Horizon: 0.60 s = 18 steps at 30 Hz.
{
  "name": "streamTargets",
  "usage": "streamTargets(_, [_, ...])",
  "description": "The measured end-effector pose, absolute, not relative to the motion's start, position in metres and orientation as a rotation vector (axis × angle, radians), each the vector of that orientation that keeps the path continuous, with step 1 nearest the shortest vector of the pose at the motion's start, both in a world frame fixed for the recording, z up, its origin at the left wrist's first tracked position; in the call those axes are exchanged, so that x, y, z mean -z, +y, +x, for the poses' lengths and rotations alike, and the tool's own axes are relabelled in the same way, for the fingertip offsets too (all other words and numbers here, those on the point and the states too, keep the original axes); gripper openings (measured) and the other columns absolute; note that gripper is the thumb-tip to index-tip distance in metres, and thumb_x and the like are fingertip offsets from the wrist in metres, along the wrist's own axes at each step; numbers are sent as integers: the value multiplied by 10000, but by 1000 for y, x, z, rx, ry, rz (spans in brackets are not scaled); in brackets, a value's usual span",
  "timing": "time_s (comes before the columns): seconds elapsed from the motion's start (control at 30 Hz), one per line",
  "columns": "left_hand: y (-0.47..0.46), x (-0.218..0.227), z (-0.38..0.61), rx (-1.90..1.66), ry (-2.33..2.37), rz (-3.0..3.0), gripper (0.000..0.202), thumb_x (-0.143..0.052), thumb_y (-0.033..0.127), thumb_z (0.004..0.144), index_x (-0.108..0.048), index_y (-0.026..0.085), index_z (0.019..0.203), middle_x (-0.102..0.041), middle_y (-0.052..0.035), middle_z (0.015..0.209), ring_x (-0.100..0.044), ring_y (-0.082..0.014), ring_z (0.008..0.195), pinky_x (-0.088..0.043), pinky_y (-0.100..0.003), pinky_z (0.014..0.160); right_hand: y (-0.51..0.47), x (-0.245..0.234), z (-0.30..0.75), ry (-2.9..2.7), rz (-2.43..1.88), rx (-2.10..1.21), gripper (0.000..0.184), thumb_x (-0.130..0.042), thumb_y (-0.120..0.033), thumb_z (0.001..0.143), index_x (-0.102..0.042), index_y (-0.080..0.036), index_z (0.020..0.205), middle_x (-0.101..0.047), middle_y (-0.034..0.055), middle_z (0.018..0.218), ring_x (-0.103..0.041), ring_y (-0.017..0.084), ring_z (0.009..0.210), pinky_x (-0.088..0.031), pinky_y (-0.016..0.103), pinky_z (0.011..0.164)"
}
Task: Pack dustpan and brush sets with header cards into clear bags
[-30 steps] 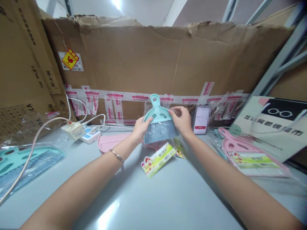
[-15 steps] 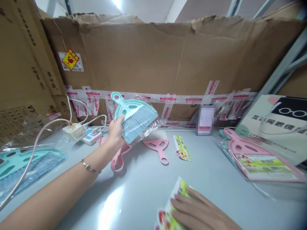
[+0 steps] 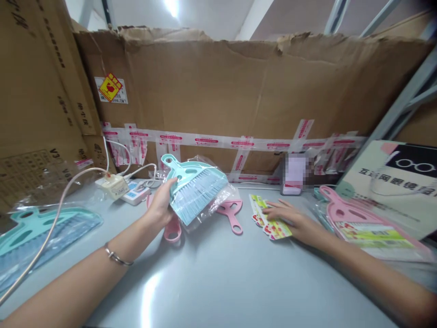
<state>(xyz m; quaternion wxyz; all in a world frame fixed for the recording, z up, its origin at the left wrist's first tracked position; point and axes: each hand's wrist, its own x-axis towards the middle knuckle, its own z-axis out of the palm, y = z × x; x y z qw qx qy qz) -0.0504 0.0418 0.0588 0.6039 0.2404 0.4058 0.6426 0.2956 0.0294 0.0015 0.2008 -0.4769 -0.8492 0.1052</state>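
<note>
My left hand (image 3: 161, 203) is closed on a turquoise dustpan (image 3: 186, 169) and its brush with pale blue bristles (image 3: 198, 195), both in a clear plastic bag. It holds the set tilted above the table. Behind and under it are a pink handle with a ring end (image 3: 172, 230) and a pink brush (image 3: 231, 213), partly covered. Stretched fingers of my right hand (image 3: 286, 216) lie over a yellow-green printed card (image 3: 278, 229). That card partly overlaps a similar card (image 3: 257, 203) on the table.
At the right lies a pink dustpan (image 3: 358, 213) with a card, by a printed white box (image 3: 392, 182). A phone (image 3: 294, 173) leans at the back. Bagged turquoise dustpan (image 3: 44, 232), cable (image 3: 54, 214) and power strip (image 3: 136, 193) are at the left. A cardboard wall (image 3: 218, 86) stands behind.
My right hand has moved from the front of the table to farther back, and the card has come with it beside the other card. My left hand has lowered the bagged turquoise set slightly.
</note>
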Motion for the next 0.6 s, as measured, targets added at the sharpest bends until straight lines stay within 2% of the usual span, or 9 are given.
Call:
streamTargets(0.07, [41, -56, -49, -1497, 882, 606, 248, -523, 334, 840, -645, 128, 901, -703, -77, 776, -665, -174, 647, -551, -269, 631, 43, -7, 286, -2348, -1483, -329, 378, -564, -354, 702, -631, -240, 1057, -519, 100, 1315, -320, 326, 1317, -165, 581, 1078])
streamTargets(0.1, [40, -54, -47, -1493, 875, 617, 333, -494, 423, 850, -651, 137, 918, -708, -87, 807, -672, -190, 685, -554, -289, 656, 43, -11, 278, -2249, -1503, -336, 400, -541, -323, 703, -614, -241, 1087, -483, 98, 1350, -310, 321, 1324, -182, 574, 1076])
streamTargets(0.17, [38, -51, -43, -1482, 909, 607, 468, -444, 555, 835, -657, 153, 945, -710, -99, 834, -677, -216, 729, -556, -329, 684, 35, -22, 255, -1939, -1413, -397, 336, -477, -280, 729, -616, -252, 1033, -535, 84, 1294, -431, 283, 1252, -290, 519, 1048])
streamTargets(0.2, [37, -49, -40, -1487, 937, 594, 502, -426, 586, 828, -657, 159, 956, -711, -99, 832, -676, -222, 736, -555, -341, 690, 28, -28, 240, -1772, -1324, -468, 273, -453, -279, 749, -624, -260, 961, -610, 69, 1183, -530, 254, 1148, -364, 481, 1004])
streamTargets(0.27, [34, -47, -33, -1521, 959, 590, 517, -390, 587, 845, -653, 162, 979, -710, -90, 824, -675, -219, 755, -550, -340, 710, 14, -36, 204, -1567, -1175, -775, 178, -505, -336, 753, -629, -234, 830, -687, 56, 905, -636, 220, 887, -471, 422, 864])
streamTargets(0.33, [29, -46, -26, -1551, 920, 617, 510, -336, 549, 883, -645, 162, 1005, -709, -79, 831, -672, -208, 791, -541, -328, 744, 6, -37, 170, -1388, -1138, -1153, 228, -599, -394, 727, -622, -204, 851, -686, 48, 822, -634, 181, 761, -496, 369, 773])
streamTargets(0.4, [23, -46, -19, -1577, 842, 669, 487, -308, 510, 907, -633, 174, 1044, -708, -64, 866, -665, -196, 836, -529, -314, 778, 4, -32, 145, -1125, -1158, -1391, 301, -698, -389, 664, -587, -196, 867, -671, 23, 763, -620, 151, 709, -498, 318, 713])
streamTargets(0.5, [14, -46, -12, -1558, 774, 716, 491, -290, 504, 913, -625, 183, 1074, -706, -62, 896, -658, -197, 869, -521, -313, 791, 6, -22, 129, -823, -1031, -1494, 362, -779, -324, 589, -549, -201, 841, -660, 2, 805, -615, 131, 756, -493, 266, 710])
streamTargets(0.6, [11, -45, -8, -1511, 787, 749, 518, -304, 533, 898, -643, 170, 1047, -705, -76, 870, -655, -217, 862, -522, -326, 768, 3, -19, 124, -786, -835, -1527, 449, -792, -292, 571, -566, -221, 953, -662, 19, 981, -615, 171, 884, -505, 293, 737])
